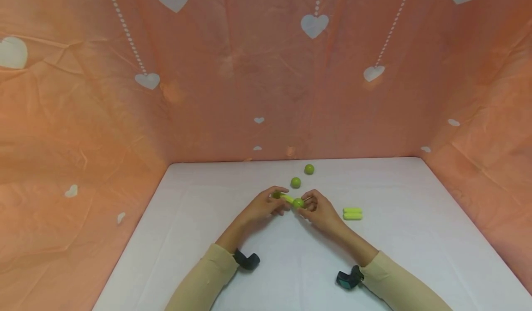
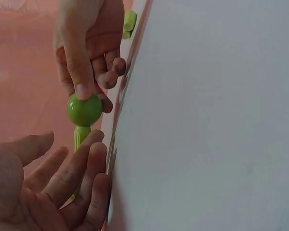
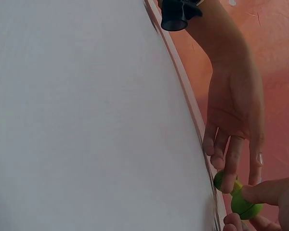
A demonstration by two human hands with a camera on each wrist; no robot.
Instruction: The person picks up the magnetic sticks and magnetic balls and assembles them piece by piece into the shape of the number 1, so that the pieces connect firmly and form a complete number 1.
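Note:
A yellow-green rod [image 1: 287, 198] joins two green balls in one piece between the hands. My right hand [image 1: 322, 211] pinches the near-right ball [image 2: 85, 110] between thumb and fingers. At the other end, the left ball [image 1: 275, 194] lies beside the fingers of my left hand [image 1: 262, 206]. Those fingers are loosely extended along the rod, the thumb standing apart from it in the left wrist view; some touch the piece. In the right wrist view, a left finger partly covers the far ball [image 3: 219, 181].
Two loose green balls, a nearer one [image 1: 295, 182] and a farther one [image 1: 309, 169], sit beyond the hands on the white table [image 1: 199, 237]. Yellow-green rods [image 1: 352, 214] lie side by side at the right. Orange cloth with hearts [image 1: 232, 70] surrounds the table's back and sides.

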